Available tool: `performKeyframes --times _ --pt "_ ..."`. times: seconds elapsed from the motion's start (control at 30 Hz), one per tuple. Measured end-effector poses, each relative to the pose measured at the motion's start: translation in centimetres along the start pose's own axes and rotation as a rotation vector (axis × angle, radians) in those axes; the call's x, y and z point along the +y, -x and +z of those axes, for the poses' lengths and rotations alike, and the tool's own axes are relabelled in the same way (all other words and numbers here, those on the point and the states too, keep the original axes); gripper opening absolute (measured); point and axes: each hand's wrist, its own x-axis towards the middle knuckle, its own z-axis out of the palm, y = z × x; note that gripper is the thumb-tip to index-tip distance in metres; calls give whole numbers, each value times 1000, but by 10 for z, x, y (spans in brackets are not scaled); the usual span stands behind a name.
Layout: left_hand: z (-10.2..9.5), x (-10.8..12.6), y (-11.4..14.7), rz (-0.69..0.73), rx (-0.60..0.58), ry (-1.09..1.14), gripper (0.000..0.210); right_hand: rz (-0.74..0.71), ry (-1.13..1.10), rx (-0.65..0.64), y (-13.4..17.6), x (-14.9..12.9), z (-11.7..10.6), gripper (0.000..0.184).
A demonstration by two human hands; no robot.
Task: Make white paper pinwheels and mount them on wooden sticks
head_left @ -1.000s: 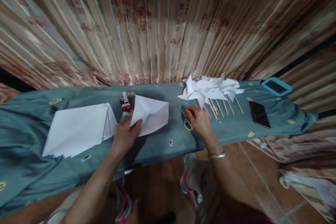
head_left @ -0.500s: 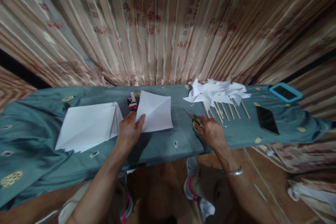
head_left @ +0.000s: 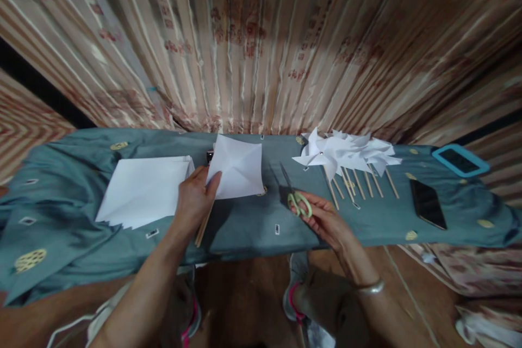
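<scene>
My left hand (head_left: 197, 191) pinches the left edge of a square sheet of white paper (head_left: 238, 168), which has crossing diagonal creases. Light wooden sticks (head_left: 205, 224) show just below that hand. A pair of scissors (head_left: 299, 203) with pale green handles is held in my right hand (head_left: 324, 216); the blades point away from me, toward the curtain. To the left lies a stack of white paper (head_left: 142, 187). Several white paper pinwheels (head_left: 346, 153) on wooden sticks lie together to the right, beyond my right hand.
A black phone (head_left: 428, 204) and a blue-framed device (head_left: 460, 160) lie at the right. A small dark object (head_left: 210, 156) is partly hidden behind the held sheet. Green patterned cloth (head_left: 244, 228) covers the table, and a pleated curtain (head_left: 261, 54) hangs behind it.
My right hand has turned, showing the scissors' green handles more fully. The held sheet has shifted slightly and tilted, and wooden sticks now show below my left hand. The whole view has shifted.
</scene>
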Motion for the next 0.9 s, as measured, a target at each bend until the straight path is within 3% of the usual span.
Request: performKeyframes --times 0.13,0.33,0.9 --pt "-6 -4 -3 -38 4 -42 28 49 -76 -189 13 6 22 49" --pt "-5 -2 -1 1 1 -69 28 60 109 -397 30 4 28 62" --pt "3 16 8 97 -80 -25 33 5 278 -473 22 0 24 60"
